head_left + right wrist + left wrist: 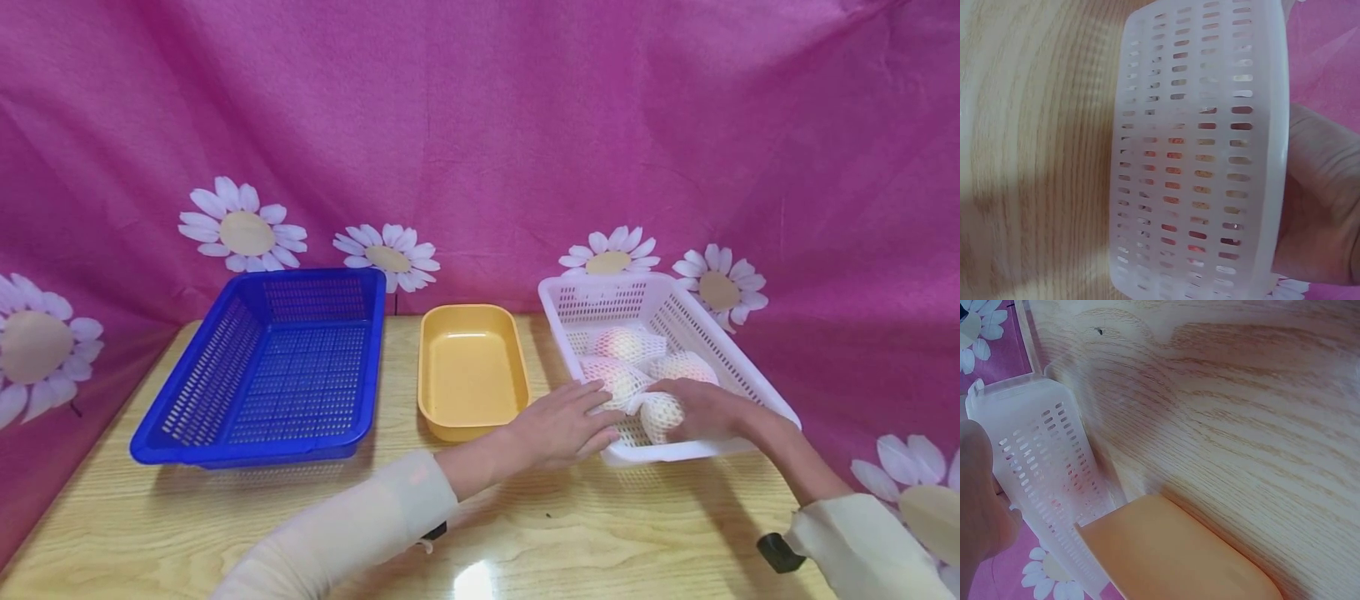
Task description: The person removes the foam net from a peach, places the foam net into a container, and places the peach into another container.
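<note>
Several round pink-and-yellow fruits in white foam nets lie in the white basket (757,400) on the right; their exact kind is hard to tell through the nets. My right hand (708,410) reaches over the basket's right side and grips the nearest netted fruit (662,417), thumb and fingers on its right side. Across the basket's left front rim lies my left hand (566,423), its fingers fairly straight, their tips by another netted fruit (615,382). Whether they touch it is unclear. In both wrist views the basket wall hides the fruits in part.
A yellow rectangular tray (472,375) stands in the middle of the wooden table (555,542), just beyond the left forearm. At the left is a large blue basket (300,454) with perforated walls. A pink cloth (480,150) with daisies hangs behind.
</note>
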{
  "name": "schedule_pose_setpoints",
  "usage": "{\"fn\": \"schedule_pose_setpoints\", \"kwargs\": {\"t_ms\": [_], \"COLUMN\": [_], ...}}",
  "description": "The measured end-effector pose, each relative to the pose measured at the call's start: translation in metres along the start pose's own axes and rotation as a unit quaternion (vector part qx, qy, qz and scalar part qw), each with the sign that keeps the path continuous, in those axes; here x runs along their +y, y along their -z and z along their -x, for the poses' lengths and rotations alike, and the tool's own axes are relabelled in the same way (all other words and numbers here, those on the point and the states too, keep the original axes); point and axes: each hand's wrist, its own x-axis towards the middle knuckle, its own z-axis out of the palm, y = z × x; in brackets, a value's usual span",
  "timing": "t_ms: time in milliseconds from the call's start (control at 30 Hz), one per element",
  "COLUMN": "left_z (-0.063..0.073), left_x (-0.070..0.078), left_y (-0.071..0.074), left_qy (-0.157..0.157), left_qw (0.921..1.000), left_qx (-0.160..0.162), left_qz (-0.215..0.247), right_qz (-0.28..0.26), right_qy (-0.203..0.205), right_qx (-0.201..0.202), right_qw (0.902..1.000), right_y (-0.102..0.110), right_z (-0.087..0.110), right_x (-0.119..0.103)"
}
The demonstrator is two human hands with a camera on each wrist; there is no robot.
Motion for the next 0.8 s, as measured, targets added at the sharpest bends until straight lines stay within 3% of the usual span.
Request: {"fn": "schedule_pose_setpoints", "kwargs": {"t_ms": [533,800], "left_z": [-0.001,-0.001], "left_x": [0.0,0.0], "left_y": [0.0,-0.001], "left_qy": [-0.004,-0.004], "left_qw": [1.0,0.9999], "left_qx": [-0.003,-0.003], "left_qz": [-0.008,-0.01], "right_qz": [-0.016,-0.034], "right_qy": [0.001,-0.034], "right_qx": [-0.022,-0.037], "right_qw": [0.9996,0.9982], "right_y": [0.014,0.021], "right_z": [0.002,0.005], "right_x": [-0.004,-0.006]}}
